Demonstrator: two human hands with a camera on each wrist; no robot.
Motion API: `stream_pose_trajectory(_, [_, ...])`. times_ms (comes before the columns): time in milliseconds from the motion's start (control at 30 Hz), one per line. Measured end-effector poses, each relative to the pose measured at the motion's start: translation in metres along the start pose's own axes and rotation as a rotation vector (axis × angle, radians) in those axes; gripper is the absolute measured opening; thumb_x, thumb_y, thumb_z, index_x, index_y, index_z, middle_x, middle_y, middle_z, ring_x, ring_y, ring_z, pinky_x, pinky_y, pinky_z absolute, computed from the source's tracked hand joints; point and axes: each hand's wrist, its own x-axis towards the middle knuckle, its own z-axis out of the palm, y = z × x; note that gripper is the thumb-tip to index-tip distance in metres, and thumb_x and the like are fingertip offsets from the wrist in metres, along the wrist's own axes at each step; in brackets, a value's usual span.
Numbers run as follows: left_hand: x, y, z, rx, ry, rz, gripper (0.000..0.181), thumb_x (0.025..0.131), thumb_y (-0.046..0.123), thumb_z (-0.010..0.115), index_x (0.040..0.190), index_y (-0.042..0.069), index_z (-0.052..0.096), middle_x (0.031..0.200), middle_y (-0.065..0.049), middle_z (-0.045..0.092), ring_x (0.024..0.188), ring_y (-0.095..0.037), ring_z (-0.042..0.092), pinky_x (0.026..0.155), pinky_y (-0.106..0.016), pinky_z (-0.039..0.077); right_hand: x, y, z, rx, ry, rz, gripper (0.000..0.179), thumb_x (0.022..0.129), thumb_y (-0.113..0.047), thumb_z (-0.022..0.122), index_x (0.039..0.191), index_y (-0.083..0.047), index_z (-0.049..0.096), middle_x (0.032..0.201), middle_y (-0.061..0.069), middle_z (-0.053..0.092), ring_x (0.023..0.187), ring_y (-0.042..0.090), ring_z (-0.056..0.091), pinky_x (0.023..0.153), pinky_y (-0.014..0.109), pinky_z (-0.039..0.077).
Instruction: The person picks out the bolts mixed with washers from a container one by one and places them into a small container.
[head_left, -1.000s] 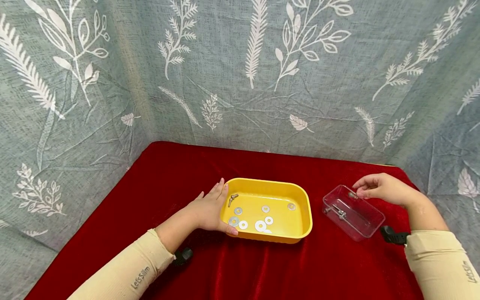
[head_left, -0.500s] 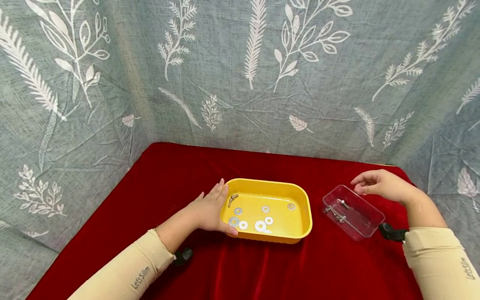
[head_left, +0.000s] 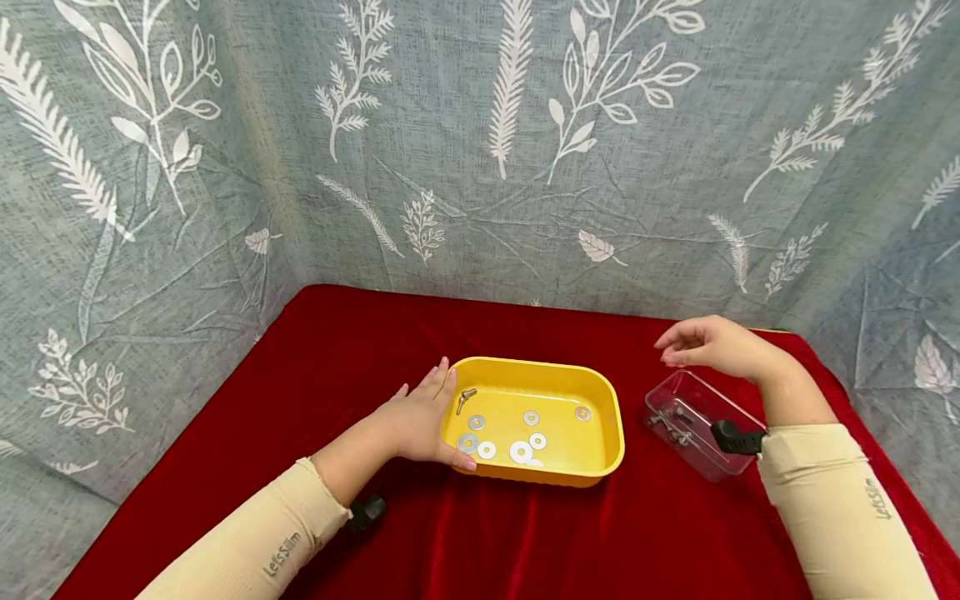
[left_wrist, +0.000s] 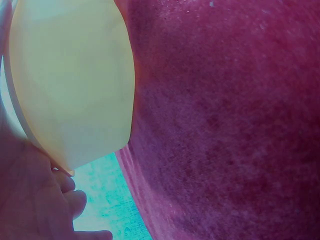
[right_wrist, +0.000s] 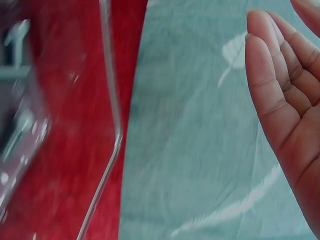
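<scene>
Two presumably light, stiff containers: yellow tray (head_left: 576,448), nine-o'clock end braced by straight-fingered left grip (head_left: 420,422); clear box (head_left: 708,412) at three o'clock, right grip (head_left: 716,343) relaxed, seemingly empty, near its twelve-o'clock rim. Tray's flat washers (head_left: 513,454): probably slippery, best pinched edgewise.

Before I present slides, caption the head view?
Left hand touching a yellow tray of washers, right hand near a clear box of metal parts.

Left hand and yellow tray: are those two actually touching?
Touching: in the head view, the left hand lies against the yellow tray, thumb over its near rim.
</scene>
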Motion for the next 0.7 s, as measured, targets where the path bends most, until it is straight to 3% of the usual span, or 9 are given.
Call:
stream_pose_trajectory(200, [0.0,-0.001,0.0,0.001,-0.001,0.0,0.134,0.054,0.082,0.059,0.146,0.003,0.002,0.152,-0.013,-0.008,0.14,-0.024,0.002,0.106,-0.055,0.017,0.024,-0.018,0.01,0.05,-0.028,-0.034,0.029,0.086,-0.019,0.064,0.109,-0.001,0.063,0.098,0.009,0.067,0.09,0.02,0.063,0.078,0.028,0.05])
stream_pose_trajectory(400, [0.0,-0.002,0.001,0.001,-0.005,-0.002,0.136,0.053,0.083,0.058,0.146,0.003,0.0,0.152,-0.012,-0.01,0.14,-0.024,0.001,0.106,-0.054,0.016,0.047,-0.032,0.024,0.053,-0.049,-0.076,0.025,0.087,-0.016,0.062,0.108,-0.002,0.063,0.095,0.007,0.068,0.086,0.016,0.063,0.079,0.032,0.05])
stream_pose_trajectory(700, [0.0,-0.003,0.0,0.004,-0.004,0.0,0.136,0.053,0.083,0.057,0.146,0.004,-0.001,0.152,-0.012,-0.01,0.14,-0.024,0.001,0.106,-0.054,0.017,0.074,-0.054,0.049,0.072,-0.085,-0.101,0.021,0.088,-0.015,0.061,0.106,-0.004,0.064,0.095,0.006,0.067,0.088,0.021,0.063,0.081,0.035,0.05])
